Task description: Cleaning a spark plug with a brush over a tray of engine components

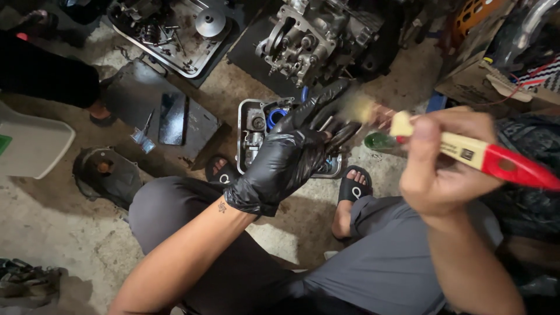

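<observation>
The left hand point(286, 157), in a glossy black glove, has its fingers clenched on a small dark metal part point(341, 135), held above a shallow metal tray point(245, 131) on the concrete floor. The bare right hand point(446, 160) grasps a paintbrush point(466, 153), its long axis running left to right; the blurred bristles sit just right of the part, the red plastic handle pointing right.
</observation>
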